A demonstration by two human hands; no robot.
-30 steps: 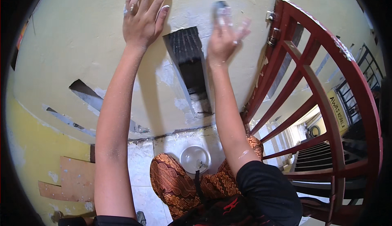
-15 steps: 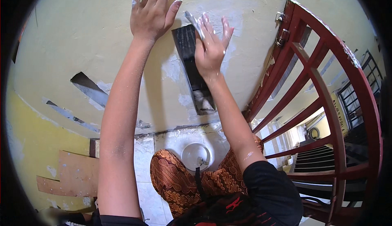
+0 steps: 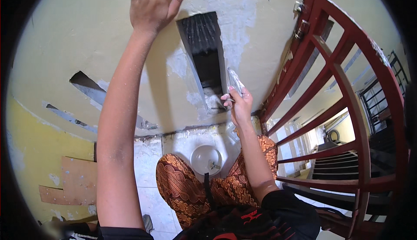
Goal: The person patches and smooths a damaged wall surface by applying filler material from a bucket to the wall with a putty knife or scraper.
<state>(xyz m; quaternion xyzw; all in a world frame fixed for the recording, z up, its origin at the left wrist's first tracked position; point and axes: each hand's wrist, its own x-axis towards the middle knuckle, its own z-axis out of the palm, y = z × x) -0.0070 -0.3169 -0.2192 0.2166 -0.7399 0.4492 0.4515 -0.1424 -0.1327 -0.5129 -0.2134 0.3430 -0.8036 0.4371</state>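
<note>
Cream wall [image 3: 108,27] with a dark slot [image 3: 207,62].
The left hand [image 3: 152,10] rests flat, thumb wide, fingertips out of view; the right hand [image 3: 239,102] grips a whitish flat tool [image 3: 235,81] just beside the slot.

A small red logo [image 3: 252,215] with tiny lettering stood on the front of the black shirt [image 3: 291,214]. Below it, a red printed shape [image 3: 226,236] was cut off by the view's lower edge.

One head-worn view (wide fisheye) faces down and forward, near the wall [image 3: 267,51].
</note>
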